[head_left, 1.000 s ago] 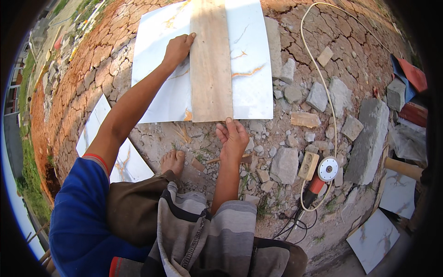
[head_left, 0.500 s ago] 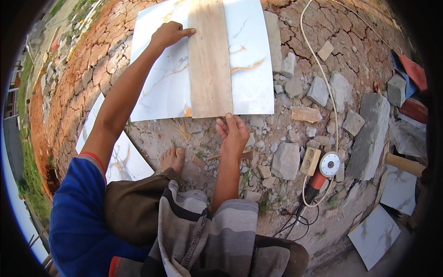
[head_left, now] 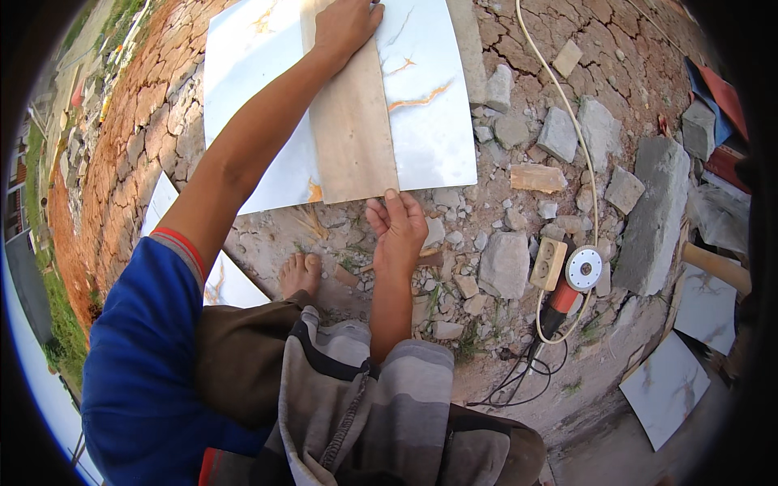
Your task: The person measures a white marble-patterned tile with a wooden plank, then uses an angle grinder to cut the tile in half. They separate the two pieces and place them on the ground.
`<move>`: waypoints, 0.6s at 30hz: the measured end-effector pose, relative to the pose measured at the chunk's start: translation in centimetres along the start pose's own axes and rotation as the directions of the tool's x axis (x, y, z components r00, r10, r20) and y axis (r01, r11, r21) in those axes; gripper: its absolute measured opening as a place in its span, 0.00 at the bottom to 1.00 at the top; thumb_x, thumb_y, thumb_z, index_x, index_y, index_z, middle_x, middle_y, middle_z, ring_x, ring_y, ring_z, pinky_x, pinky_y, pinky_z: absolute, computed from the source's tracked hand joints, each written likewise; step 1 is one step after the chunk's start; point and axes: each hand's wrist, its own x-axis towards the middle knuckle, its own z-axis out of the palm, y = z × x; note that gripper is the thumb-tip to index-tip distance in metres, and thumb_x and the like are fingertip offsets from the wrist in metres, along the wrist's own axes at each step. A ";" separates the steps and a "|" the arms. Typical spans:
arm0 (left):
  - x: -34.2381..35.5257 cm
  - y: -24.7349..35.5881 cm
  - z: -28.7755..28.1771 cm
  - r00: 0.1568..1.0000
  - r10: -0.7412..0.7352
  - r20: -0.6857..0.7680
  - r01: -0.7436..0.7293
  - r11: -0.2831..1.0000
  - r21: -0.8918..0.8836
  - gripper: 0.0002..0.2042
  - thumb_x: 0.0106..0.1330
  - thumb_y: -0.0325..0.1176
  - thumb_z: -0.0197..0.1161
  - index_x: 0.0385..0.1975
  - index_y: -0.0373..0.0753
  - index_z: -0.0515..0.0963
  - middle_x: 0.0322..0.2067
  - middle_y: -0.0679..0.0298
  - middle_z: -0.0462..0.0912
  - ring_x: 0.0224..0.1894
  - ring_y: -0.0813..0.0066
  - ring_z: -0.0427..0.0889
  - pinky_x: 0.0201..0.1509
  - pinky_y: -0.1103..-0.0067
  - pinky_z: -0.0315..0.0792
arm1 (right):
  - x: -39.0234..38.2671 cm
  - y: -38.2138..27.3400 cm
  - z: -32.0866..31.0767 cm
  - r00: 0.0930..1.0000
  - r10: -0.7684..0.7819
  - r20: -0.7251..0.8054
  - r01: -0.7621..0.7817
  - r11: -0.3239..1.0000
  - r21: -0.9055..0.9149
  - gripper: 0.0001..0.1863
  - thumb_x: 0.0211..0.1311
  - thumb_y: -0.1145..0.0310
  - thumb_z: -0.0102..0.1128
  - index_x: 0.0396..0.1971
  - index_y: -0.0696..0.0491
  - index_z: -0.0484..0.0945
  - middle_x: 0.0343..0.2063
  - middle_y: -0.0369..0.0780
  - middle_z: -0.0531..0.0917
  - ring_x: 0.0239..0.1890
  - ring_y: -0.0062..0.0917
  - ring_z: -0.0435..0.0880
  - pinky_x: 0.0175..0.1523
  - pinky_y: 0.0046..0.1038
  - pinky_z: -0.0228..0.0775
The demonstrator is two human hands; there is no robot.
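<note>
A wooden board [head_left: 352, 142] lies lengthwise across a large white marble-patterned tile [head_left: 433, 121] with orange and grey veins. My left hand [head_left: 347, 31] reaches over the far part of the board, its fingers curled at the board's right edge. At the near end, my right hand [head_left: 399, 228] has its fingertips against the board's right corner, by the tile's front edge; the rest of its fingers are bent. What lies under those fingertips is hard to make out.
Rubble and a broken concrete block [head_left: 503, 266] cover the ground at right. An angle grinder [head_left: 561, 301] with a white disc lies beside a socket block [head_left: 549, 264] and a pale cable [head_left: 579, 130]. My bare foot [head_left: 300, 274] is near the tile; cut tile pieces [head_left: 666, 393] lie lower right.
My left hand has moved from the board's left edge across to its right edge. My right hand stays at the near end. Board and tile appear slightly shifted left and tilted in the view.
</note>
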 end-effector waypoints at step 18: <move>-0.4 0.1 0.1 0.999 0.020 -0.036 -0.020 1.000 0.019 0.21 0.72 0.53 0.56 0.38 0.39 0.84 0.32 0.57 0.86 0.35 0.60 0.85 0.42 0.65 0.77 | 0.0 1.2 -0.7 1.000 0.010 0.030 -0.015 0.986 0.168 0.12 0.72 0.64 0.67 0.46 0.55 0.79 0.37 0.36 0.85 0.37 0.25 0.89 0.41 0.25 0.88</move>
